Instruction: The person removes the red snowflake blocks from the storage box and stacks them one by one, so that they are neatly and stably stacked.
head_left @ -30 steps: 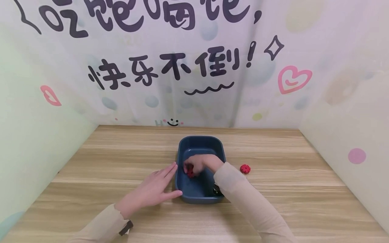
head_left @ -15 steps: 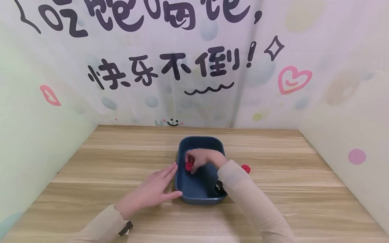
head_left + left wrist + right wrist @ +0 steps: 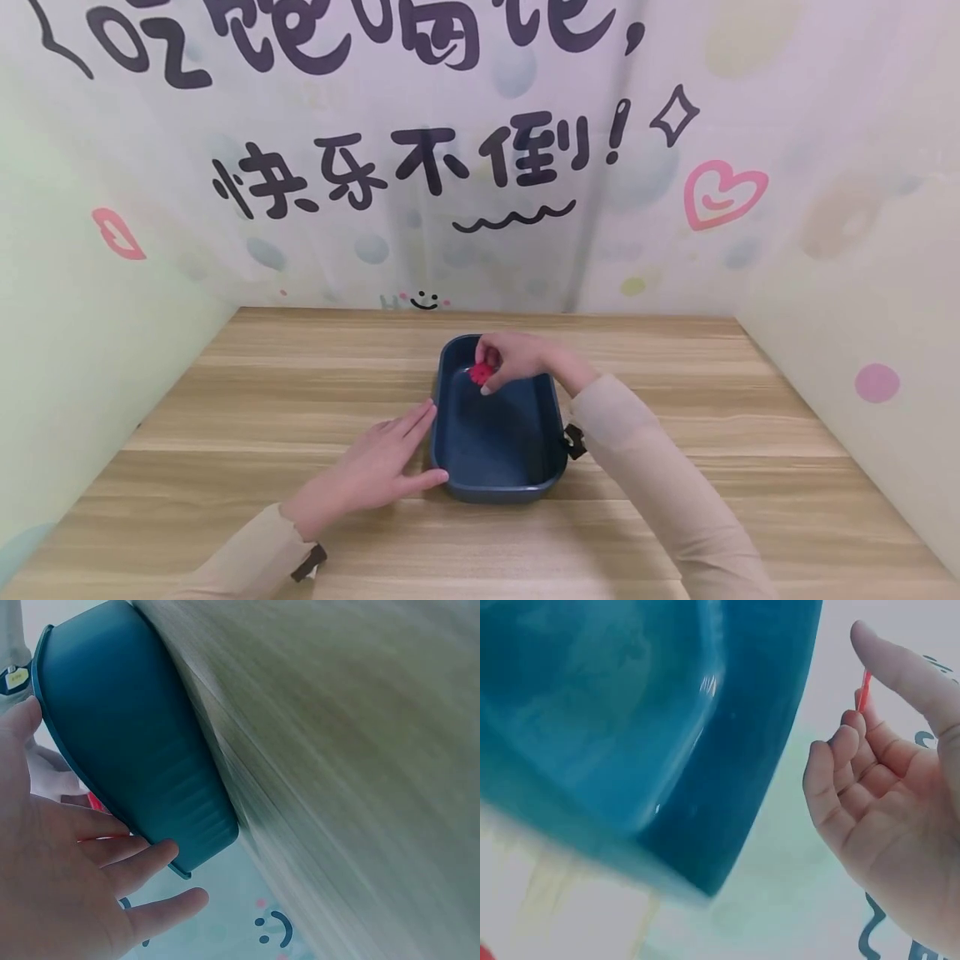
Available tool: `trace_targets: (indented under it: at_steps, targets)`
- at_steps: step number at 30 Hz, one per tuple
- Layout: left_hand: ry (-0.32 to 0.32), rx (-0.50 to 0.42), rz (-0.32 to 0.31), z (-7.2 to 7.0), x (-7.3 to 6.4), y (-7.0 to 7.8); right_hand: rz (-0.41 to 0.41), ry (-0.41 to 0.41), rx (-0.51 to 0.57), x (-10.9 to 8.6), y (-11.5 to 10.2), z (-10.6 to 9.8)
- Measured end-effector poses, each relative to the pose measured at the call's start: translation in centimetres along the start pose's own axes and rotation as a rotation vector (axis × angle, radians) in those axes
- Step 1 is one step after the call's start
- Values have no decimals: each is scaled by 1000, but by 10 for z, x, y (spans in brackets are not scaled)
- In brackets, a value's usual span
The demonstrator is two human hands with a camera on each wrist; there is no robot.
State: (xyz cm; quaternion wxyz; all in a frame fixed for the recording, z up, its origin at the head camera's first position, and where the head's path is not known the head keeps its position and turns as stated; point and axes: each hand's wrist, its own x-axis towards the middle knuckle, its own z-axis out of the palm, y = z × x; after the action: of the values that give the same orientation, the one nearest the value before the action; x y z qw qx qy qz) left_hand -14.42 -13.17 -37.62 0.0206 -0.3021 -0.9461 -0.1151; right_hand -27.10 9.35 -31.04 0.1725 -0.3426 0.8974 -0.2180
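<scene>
A red notched plastic disc [image 3: 481, 374] is pinched between the thumb and fingers of my right hand [image 3: 517, 354], over the far end of a deep blue rectangular bin [image 3: 495, 450]. In the right wrist view the disc [image 3: 864, 691] shows edge-on at the fingertips, apart from the bin's wall [image 3: 765, 690]. My left hand [image 3: 375, 462] lies against the bin's left side, fingers straight. The left wrist view has its fingertips touching the bin's outer wall [image 3: 135, 727] near the rim. Inside the bin, the visible floor is bare.
Wood-grain table [image 3: 300, 400] surrounds the bin, with a printed white cloth [image 3: 337, 267] hanging behind and pale walls at both sides. A red piece [image 3: 484, 952] peeks in at the right wrist view's corner. Black wrist straps [image 3: 575, 442] show at the sleeves.
My right hand has risen and moved toward the bin's far end with the red disc. The second red disc, earlier right of the bin, is now behind my right sleeve. My left hand stays put.
</scene>
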Motion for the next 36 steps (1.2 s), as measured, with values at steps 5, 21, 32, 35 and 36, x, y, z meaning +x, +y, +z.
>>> trace_targets:
  at_steps: [5, 21, 32, 35, 36]
  targets:
    - [-1, -23, -8, 0, -1, 0, -44, 26, 14, -16, 13, -5]
    - [6, -22, 3, 2, -2, -1, -83, 133, 84, -69, 62, -7]
    - [14, -25, 21, 1, -1, -1, -68, 199, 125, -104, 92, -4]
    - [15, -23, 21, 0, -1, -1, -48, 206, 126, -112, 100, -2]
    - [16, -23, 23, 0, -1, -1, -41, 207, 126, -114, 103, 0]
